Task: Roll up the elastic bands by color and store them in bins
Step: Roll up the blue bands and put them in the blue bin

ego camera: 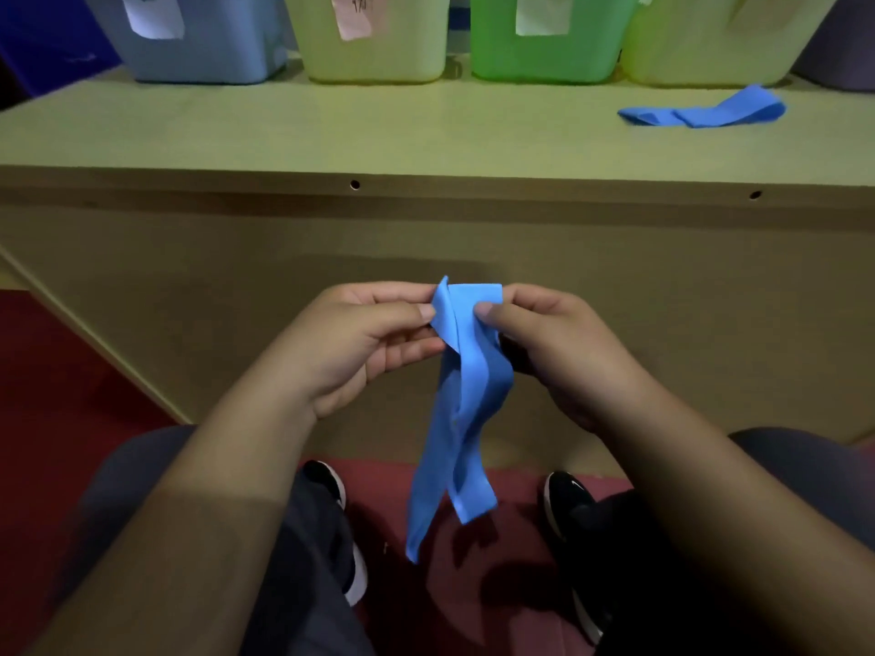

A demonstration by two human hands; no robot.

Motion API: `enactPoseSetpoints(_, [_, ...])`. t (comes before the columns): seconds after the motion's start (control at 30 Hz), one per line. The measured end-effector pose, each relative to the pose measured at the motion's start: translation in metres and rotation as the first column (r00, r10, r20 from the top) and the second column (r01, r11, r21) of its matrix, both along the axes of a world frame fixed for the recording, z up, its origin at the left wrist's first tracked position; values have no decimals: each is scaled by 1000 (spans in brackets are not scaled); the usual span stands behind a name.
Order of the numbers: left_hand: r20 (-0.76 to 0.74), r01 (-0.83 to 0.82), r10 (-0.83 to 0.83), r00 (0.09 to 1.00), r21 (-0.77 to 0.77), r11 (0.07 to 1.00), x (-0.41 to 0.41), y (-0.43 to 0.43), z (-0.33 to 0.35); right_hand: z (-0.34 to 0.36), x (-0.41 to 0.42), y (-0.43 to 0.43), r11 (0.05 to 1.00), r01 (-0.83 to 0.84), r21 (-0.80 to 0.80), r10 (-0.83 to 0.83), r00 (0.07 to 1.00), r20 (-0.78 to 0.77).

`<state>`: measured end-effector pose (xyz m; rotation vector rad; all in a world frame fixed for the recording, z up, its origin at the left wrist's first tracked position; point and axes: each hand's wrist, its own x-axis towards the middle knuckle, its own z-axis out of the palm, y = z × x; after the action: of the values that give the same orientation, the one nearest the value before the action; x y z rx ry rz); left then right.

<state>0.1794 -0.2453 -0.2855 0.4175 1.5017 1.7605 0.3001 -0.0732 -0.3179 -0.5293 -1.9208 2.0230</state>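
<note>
A blue elastic band [466, 400] hangs between my hands in front of the shelf, its folded top end held up and its two tails dangling toward the floor. My left hand [364, 343] pinches the top left edge with thumb and fingers. My right hand [549, 343] pinches the top right edge the same way. A second blue band [700, 111] lies flat on the shelf top at the right. Along the back stand a blue bin [199, 40], a yellow-green bin [374, 45], a green bin [544, 45] and another yellow-green bin [710, 45], each with a paper label.
The wooden shelf [426, 134] has a front edge with two small holes. A dark blue box [42, 40] sits at the far left and a purple object [838, 49] at the far right. Below are red carpet [57, 395], my knees and black shoes [566, 499].
</note>
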Motion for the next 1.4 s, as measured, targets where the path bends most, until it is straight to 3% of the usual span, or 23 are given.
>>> enactPoseSetpoints(0.17, [30,-38,40,999,-73,997,-12,7,-13,-15,-6,7,996,13,85,-14,1000,18])
enactPoseSetpoints(0.37, [20,51,-49,999,-135,990,-20,17,-29,-25,-11,28,970,-123,210,114,992,53])
enactPoseSetpoints(0.57, [1,152,-155,988,-192,970,-30,36,-37,-35,-20,42,968,-232,94,227,972,57])
enactPoseSetpoints(0.63, [-17,168,-174,985,-203,965,-34,42,-38,-34,-20,47,963,-238,130,230,970,73])
enactPoseSetpoints(0.8, [-34,228,-240,970,-198,953,-43,57,-41,-33,-16,60,945,-241,220,219,968,121])
enactPoseSetpoints(1.13, [21,256,-255,967,-85,963,-40,75,-42,-40,-13,78,928,-191,320,186,981,44])
enactPoseSetpoints(1.4, [-232,171,-220,948,-214,962,-44,70,-48,-32,-6,79,927,-192,323,211,977,-25])
